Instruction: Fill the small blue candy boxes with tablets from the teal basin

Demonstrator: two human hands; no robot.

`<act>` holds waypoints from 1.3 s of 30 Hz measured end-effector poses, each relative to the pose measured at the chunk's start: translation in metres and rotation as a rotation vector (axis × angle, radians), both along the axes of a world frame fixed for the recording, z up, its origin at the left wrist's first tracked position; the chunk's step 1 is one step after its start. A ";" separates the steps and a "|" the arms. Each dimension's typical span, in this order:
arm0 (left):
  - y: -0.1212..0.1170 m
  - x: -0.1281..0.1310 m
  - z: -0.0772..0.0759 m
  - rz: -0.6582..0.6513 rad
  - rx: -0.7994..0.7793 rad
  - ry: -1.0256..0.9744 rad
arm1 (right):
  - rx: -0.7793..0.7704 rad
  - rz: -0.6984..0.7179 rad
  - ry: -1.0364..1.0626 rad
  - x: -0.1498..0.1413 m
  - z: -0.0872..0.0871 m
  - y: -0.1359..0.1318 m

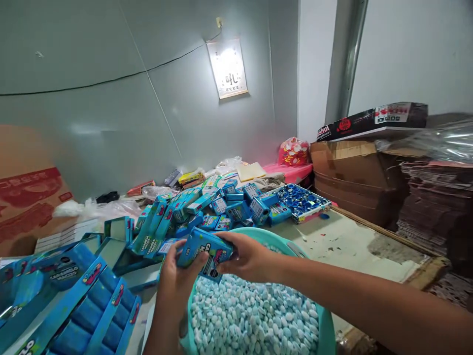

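Both of my hands are closed around one small blue printed candy box (201, 251), tilted above a teal tub. My left hand (181, 268) grips its left end, thumb across the printed face. On its right end my right hand (247, 256) has its fingers curled, partly behind the box. Below, the teal tub (327, 325) is full of pale blue and white candies (254, 315). Whether the box has anything inside cannot be seen.
Blue display boxes (88, 305) holding small boxes stand at the left. More loose blue boxes (240, 212) are heaped behind the tub. A tray (303, 202) of blue caps lies beyond it. Cardboard cartons (351, 172) and stacked flat cardboard (432, 207) are at the right.
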State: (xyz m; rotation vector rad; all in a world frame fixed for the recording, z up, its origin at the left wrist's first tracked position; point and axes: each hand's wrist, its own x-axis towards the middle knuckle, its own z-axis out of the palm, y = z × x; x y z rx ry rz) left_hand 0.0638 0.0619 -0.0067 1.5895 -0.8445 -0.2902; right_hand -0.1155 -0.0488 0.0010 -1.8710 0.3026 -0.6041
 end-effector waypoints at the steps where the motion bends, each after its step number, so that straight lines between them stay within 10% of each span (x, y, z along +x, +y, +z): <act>1: 0.003 0.003 0.004 0.028 0.011 -0.212 | -0.140 -0.049 0.051 -0.002 0.004 -0.002; 5: 0.010 0.008 0.010 -0.192 0.117 -0.870 | -0.542 0.002 0.165 -0.001 0.017 -0.006; 7: 0.005 0.007 0.006 -0.280 0.223 -0.773 | -0.483 -0.090 0.137 0.001 0.021 -0.002; 10: -0.008 0.001 -0.002 -0.042 0.179 -0.371 | -0.466 -0.234 0.159 -0.005 0.015 0.008; 13: -0.016 -0.006 -0.010 0.081 0.015 0.005 | -0.567 -0.093 0.342 -0.023 -0.010 0.018; 17: -0.014 -0.008 -0.022 -0.069 -0.059 0.258 | -0.530 0.069 0.579 -0.035 -0.050 0.012; 29: -0.015 0.001 -0.028 -0.301 0.100 0.091 | -0.535 0.085 0.631 -0.003 -0.048 -0.018; 34: -0.018 -0.001 -0.009 -0.084 -0.139 0.274 | -0.548 0.076 0.636 -0.011 -0.048 -0.007; 39: -0.013 -0.018 0.010 -0.262 -0.097 0.133 | -0.636 0.110 0.610 -0.003 -0.053 -0.012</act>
